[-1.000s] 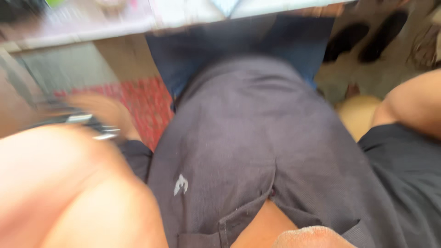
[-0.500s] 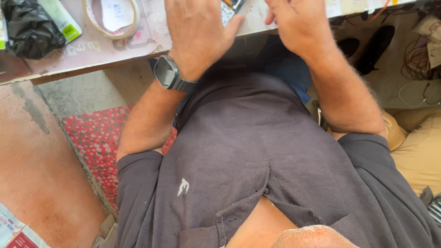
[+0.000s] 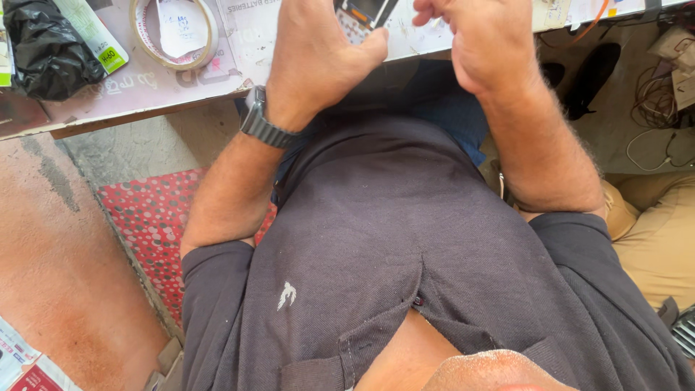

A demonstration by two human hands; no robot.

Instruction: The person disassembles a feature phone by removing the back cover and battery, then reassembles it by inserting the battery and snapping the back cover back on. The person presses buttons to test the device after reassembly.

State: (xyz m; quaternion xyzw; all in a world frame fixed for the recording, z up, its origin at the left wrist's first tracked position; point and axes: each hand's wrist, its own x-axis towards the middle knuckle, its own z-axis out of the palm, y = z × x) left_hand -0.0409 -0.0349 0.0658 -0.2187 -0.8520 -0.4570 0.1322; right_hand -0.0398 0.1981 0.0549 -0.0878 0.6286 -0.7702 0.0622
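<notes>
A black plastic bag point(image 3: 45, 54) and a tape roll point(image 3: 174, 30) lie on the worktable point(image 3: 145, 90) left of the left hand point(image 3: 318, 54), whose fingers grip a small phone point(image 3: 362, 16) at the table's edge, with the right hand point(image 3: 478, 40) curled loosely just beside it.

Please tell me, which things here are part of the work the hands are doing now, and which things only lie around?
In the work:
- left hand, holding the small keypad device
- right hand, close beside the device at the table edge

Only lying around:
- tape roll
- black plastic bag
- green-labelled packet
- dark shoes on the floor
- cables
</notes>
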